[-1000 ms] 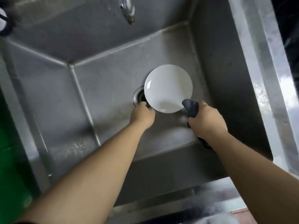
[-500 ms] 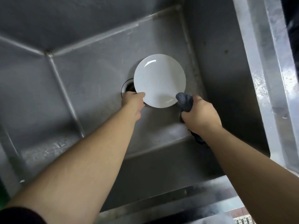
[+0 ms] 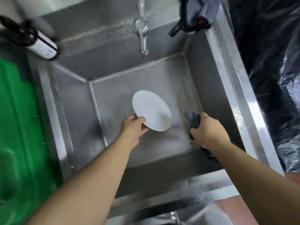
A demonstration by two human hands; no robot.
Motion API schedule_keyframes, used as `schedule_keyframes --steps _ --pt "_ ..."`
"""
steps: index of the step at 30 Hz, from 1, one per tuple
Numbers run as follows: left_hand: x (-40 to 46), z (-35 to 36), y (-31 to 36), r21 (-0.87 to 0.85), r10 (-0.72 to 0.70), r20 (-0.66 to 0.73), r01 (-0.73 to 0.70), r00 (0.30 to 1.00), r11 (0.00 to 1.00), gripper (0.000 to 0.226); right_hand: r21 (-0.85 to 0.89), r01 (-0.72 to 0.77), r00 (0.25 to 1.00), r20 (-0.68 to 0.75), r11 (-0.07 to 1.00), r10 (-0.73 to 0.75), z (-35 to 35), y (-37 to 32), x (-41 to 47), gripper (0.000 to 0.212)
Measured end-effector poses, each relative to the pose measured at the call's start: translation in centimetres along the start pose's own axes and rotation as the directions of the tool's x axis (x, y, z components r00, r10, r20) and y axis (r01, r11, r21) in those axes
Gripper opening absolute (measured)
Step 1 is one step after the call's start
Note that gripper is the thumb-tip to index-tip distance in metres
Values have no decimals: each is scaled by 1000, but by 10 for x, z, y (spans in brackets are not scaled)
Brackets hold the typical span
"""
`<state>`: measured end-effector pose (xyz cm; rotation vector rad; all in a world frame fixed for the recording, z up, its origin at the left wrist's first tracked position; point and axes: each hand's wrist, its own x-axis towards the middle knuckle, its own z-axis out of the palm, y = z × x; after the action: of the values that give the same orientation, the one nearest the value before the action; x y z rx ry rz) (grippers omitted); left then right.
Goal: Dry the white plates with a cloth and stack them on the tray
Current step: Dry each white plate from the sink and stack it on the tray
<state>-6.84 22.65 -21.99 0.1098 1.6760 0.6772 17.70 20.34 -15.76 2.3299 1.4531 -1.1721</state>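
Head cam: your L hand point(image 3: 134, 127) is pinching white plate point(image 3: 151, 112) by its near edge, tilted, w/ sink point(image 3: 211, 75) basin beneath. R hand point(image 3: 208, 131) is gripping dark cloth point(image 3: 193, 119), apart from plate.

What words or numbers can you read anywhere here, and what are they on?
None can be read.
Dark bottle: its white label is too blurred to read.
Sink: a small embossed mark on its left inner wall, too blurred to make out.
White plate and dark cloth: no writing shows.
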Motion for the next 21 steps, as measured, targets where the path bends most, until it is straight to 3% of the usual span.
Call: schedule_keyframes --steps 4,7,10,13,16,19,21 --pt "-52 -35 10 -42 -17 34 18 999 999 18 45 28 999 28 999 -29 -24 -14 -35 37" --pt "-88 -55 15 -60 -7 69 12 998 998 22 126 40 998 46 991 -46 -43 -27 -63 46" --pt "-120 -69 19 -105 12 121 0 993 994 24 266 21 998 51 964 -36 -57 -40 -89 41" --pt "-147 -80 23 -148 64 155 -41 986 988 27 559 -43 997 78 828 -1 -65 -52 -112 31" --pt "-172 -87 27 -198 144 166 -110 975 974 47 782 -93 990 136 617 -24 -74 -66 -135 29" --pt "-202 -91 30 -253 200 186 -150 962 956 52 870 -117 986 158 480 -46 -86 -80 -153 28" --pt "-222 -90 31 -271 238 192 -181 952 945 53 886 -135 960 228 443 -164 -98 -87 -163 28"
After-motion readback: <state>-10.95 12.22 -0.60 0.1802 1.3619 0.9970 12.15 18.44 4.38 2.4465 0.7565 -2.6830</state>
